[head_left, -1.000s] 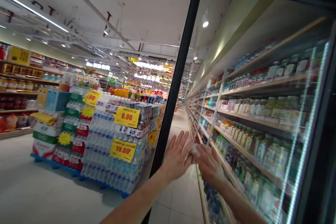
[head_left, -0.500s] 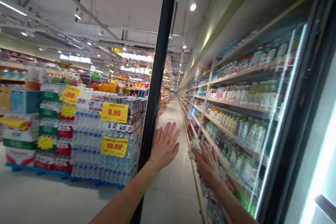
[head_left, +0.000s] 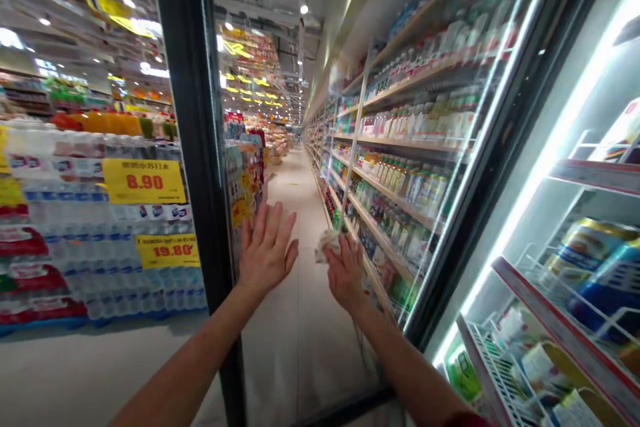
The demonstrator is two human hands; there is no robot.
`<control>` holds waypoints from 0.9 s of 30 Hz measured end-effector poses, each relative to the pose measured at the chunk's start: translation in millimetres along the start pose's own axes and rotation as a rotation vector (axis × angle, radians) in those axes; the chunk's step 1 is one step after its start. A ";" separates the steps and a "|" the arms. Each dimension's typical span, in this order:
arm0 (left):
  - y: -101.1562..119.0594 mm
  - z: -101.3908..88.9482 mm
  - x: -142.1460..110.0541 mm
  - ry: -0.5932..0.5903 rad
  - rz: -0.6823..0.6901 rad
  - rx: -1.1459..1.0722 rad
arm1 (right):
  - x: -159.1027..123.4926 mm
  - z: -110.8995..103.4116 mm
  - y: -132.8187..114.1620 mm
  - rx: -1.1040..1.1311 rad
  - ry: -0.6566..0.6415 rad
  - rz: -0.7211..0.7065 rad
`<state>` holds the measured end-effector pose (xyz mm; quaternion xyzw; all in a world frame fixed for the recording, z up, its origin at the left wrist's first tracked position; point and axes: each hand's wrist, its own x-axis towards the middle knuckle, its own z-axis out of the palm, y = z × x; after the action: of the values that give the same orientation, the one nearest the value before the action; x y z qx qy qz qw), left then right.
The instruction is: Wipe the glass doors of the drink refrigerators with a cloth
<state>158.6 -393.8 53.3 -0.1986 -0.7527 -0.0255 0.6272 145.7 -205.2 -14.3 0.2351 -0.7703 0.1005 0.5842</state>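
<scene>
One empty left hand (head_left: 266, 247), fingers spread, apparently braces on the black-framed glass door (head_left: 305, 347) mid-frame, while the right hand (head_left: 347, 275) grasps a crumpled pale cloth (head_left: 326, 245) just right of centre, probably best pressed flat and evenly.

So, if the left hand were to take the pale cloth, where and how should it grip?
Probably pinch the bunched left edge of the pale cloth, coming from the left. That crumpled part sticks out past the fingers of the right hand, which covers its right side, and it faces the spread left hand.
</scene>
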 end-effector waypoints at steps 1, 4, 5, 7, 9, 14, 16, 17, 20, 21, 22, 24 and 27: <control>-0.5 1.0 -1.4 0.000 -0.005 0.004 | 9.0 0.1 -1.7 -0.005 0.006 0.025; -2.9 3.2 -2.0 -0.007 -0.007 -0.013 | 42.7 4.3 -0.2 -0.035 0.029 0.107; -3.6 3.7 -1.7 -0.016 -0.007 -0.024 | 48.1 5.9 4.1 -0.044 0.028 0.116; -4.4 4.1 -1.1 -0.019 -0.005 -0.038 | 44.0 5.9 22.3 -0.065 0.036 0.119; -4.5 4.4 -1.0 -0.019 -0.003 -0.043 | 25.7 0.4 54.2 -0.104 0.104 0.176; -3.3 6.2 -1.7 0.000 -0.016 -0.037 | -1.7 -17.5 122.1 -0.161 0.372 0.652; -2.9 7.3 -1.6 0.003 -0.024 -0.045 | 2.9 -15.0 105.9 -0.122 0.358 0.605; -2.9 7.9 -1.5 0.006 -0.028 -0.053 | 5.7 -11.1 88.7 -0.095 0.316 0.519; -3.7 8.9 -0.7 0.021 -0.027 -0.061 | 10.9 2.8 35.4 -0.032 0.135 0.215; -4.1 9.1 -0.4 0.024 -0.026 -0.057 | 11.1 5.1 27.3 -0.024 0.090 0.146; -4.4 9.3 -0.2 0.025 -0.025 -0.052 | 10.7 5.1 27.5 -0.026 0.070 0.109; -4.5 9.5 0.2 0.032 -0.026 -0.045 | 8.1 -0.8 50.8 -0.067 0.122 0.167; -3.7 9.2 0.8 0.042 -0.027 -0.042 | 5.3 -15.4 107.1 -0.165 0.335 0.468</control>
<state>148.7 -394.3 52.9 -0.2010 -0.7414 -0.0536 0.6381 106.4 -106.8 8.2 -0.0170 -0.7021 0.2069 0.6812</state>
